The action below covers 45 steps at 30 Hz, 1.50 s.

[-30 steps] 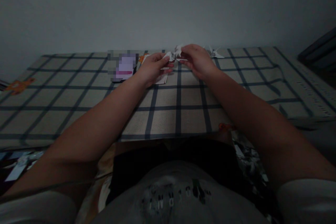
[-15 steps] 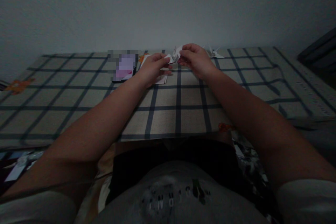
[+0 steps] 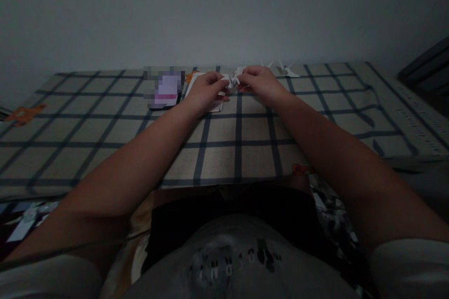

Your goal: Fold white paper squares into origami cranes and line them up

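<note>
My left hand (image 3: 205,89) and my right hand (image 3: 259,83) meet at the far middle of a checked cloth (image 3: 105,126). Both pinch a small white folded paper piece (image 3: 232,78) between their fingertips, the left from the left side, the right from the right. Under my left hand lies a stack of white paper sheets (image 3: 214,105). The room is dim and the folds of the paper are hard to make out.
A phone with a lit pinkish screen (image 3: 165,89) lies left of my left hand. Two small white folded paper figures (image 3: 286,70) stand at the far edge, right of my hands. An orange shape (image 3: 23,113) sits at the far left. A wall rises behind the cloth.
Both hands have dropped a little toward the cloth with the folded paper. My right hand has lowered and turned, which uncovers the paper figures behind it.
</note>
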{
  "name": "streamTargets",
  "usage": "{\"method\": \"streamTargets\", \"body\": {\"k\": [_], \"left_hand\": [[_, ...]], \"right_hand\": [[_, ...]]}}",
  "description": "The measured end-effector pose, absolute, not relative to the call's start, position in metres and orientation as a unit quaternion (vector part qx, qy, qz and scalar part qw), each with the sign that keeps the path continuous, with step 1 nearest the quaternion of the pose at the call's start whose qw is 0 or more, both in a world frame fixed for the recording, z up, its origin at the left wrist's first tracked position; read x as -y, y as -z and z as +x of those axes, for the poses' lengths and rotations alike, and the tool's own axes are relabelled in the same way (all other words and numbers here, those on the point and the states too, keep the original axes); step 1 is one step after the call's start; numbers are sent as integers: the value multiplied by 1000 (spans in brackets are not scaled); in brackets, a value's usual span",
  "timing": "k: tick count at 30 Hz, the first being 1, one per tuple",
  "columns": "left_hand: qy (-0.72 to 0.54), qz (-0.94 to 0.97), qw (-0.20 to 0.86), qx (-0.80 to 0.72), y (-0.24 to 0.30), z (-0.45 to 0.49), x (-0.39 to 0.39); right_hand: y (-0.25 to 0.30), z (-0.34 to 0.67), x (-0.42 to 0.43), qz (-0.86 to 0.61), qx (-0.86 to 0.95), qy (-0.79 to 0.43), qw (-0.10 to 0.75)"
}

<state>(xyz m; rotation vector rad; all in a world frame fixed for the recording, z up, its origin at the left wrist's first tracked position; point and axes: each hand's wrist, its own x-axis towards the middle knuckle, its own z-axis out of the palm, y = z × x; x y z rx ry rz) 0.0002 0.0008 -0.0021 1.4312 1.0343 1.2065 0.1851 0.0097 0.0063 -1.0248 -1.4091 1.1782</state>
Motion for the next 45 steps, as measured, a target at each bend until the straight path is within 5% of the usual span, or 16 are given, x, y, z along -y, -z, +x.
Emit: {"method": "streamTargets", "body": {"k": [7,17,28,45], "left_hand": [[-507,565,496,-421,2,1,-1],[-517,468,603,-388,-1,-2,-6],[-501,405,662,-384,-12,0,-1],[-484,504,584,-413,4,-10,-17]], "right_hand": [[-7,185,-9,-417,611,-459,492],[-5,186,-7,-333,482,-627,513],[-6,183,-9,-341,391,-674,525],[-7,184,-6,-356,447,-644,508]]}}
